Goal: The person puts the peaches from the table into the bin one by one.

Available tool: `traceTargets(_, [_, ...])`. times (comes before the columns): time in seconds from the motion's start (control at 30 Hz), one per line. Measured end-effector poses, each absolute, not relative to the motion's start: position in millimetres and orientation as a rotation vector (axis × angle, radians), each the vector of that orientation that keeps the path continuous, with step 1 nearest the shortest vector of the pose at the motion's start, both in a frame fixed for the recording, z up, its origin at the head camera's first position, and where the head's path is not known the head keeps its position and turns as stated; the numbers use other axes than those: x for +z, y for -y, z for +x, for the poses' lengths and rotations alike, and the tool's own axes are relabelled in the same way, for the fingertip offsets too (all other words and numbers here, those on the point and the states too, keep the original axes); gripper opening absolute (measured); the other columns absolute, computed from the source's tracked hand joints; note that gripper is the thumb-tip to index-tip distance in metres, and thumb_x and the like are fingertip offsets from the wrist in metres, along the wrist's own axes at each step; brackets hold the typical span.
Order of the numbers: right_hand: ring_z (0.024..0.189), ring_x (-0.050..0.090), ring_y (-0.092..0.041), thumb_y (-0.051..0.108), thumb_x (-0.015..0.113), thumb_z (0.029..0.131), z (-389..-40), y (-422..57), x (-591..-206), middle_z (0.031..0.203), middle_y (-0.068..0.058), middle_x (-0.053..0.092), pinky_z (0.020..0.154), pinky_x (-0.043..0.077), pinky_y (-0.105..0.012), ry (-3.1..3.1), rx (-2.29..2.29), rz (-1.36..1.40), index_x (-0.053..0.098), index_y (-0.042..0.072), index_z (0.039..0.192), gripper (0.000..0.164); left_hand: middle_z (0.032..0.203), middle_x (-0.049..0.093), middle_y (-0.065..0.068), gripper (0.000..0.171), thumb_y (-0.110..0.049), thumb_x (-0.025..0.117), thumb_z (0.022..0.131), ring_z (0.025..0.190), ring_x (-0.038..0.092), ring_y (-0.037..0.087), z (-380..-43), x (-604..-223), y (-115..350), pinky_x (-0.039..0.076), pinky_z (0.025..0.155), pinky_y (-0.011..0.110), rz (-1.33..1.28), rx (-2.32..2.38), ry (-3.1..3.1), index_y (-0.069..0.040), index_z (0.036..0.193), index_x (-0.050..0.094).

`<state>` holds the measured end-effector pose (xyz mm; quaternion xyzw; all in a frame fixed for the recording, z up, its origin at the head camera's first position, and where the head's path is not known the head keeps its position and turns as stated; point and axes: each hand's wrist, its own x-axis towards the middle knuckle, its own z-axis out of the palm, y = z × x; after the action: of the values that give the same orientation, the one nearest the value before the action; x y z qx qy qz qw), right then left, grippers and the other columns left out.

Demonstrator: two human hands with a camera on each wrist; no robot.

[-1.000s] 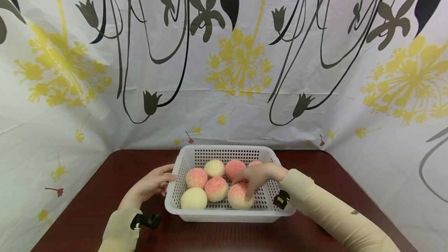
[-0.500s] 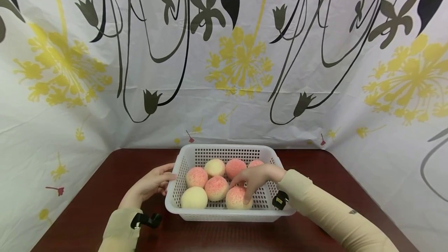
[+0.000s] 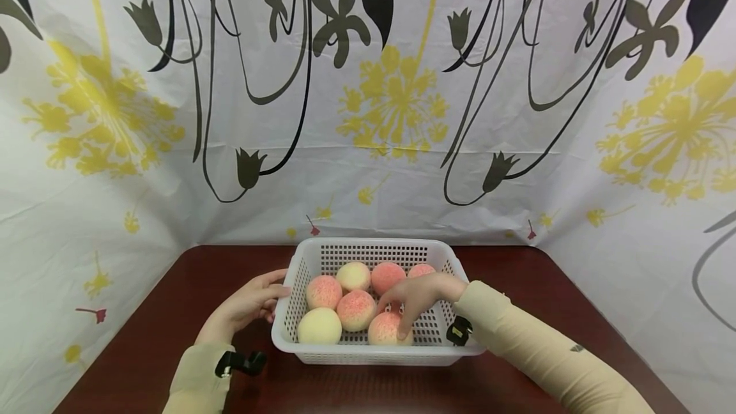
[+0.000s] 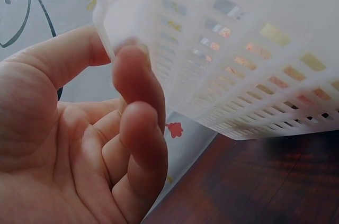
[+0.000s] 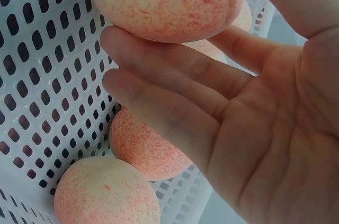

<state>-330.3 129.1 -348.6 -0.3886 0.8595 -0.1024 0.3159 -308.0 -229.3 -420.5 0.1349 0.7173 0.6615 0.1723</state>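
Observation:
A white perforated plastic basket (image 3: 368, 355) holds several peaches. My left hand (image 3: 250, 302) grips the basket's left rim, thumb on one side and fingers on the other. In the left wrist view the fingers (image 4: 139, 75) press against the basket's outer wall (image 4: 254, 1). Inside, near the front, my right hand (image 3: 416, 299) holds a pink and cream peach (image 3: 384, 331). From the right wrist, that peach (image 5: 169, 1) sits between the thumb and the fingers (image 5: 159, 91). Two more peaches, a redder one (image 5: 145, 144) and a paler one (image 5: 106, 195), lie below the hand.
Left of the held peach are a pale yellow peach (image 3: 319, 326) and a pink one (image 3: 356, 310). Behind them stand others, including a red peach (image 3: 388, 277). The basket rests on a dark red table (image 3: 230, 260), with a flowered white cloth (image 3: 368, 209) behind and at both sides.
My right hand has shifted the held peach slightly left and toward the basket's front wall. My left hand stays on the rim.

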Motion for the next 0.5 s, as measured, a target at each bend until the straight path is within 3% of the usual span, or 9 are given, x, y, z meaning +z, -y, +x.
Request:
traceTargets(0.27, [0.106, 0.053, -0.005, 0.020, 0.083, 0.074, -329.5, -126.2, -350.4, 0.115, 0.011, 0.056, 0.090, 0.044, -0.026, -2.263, -0.276, -1.027, 0.060, 0.024, 0.118, 0.050, 0.087, 0.067, 0.010, 0.065, -0.020, 0.058, 0.097, 0.051, 0.052, 0.011, -309.0, -422.1, 229.6, 0.049, 0.050, 0.026, 0.384, 1.876, -2.036, 0.001, 0.150, 0.026])
traceTargets(0.5, [0.102, 0.053, -0.005, 0.019, 0.085, 0.071, -328.7, -124.0, -352.4, 0.109, 0.010, 0.056, 0.086, 0.046, -0.024, -2.277, -0.334, -1.005, 0.057, 0.024, 0.108, 0.046, 0.088, 0.067, 0.010, 0.065, -0.019, 0.057, 0.098, 0.051, 0.052, 0.011, -310.2, -422.2, 229.9, 0.049, 0.050, 0.025, 0.380, 1.876, -2.038, 0.001, 0.150, 0.025])
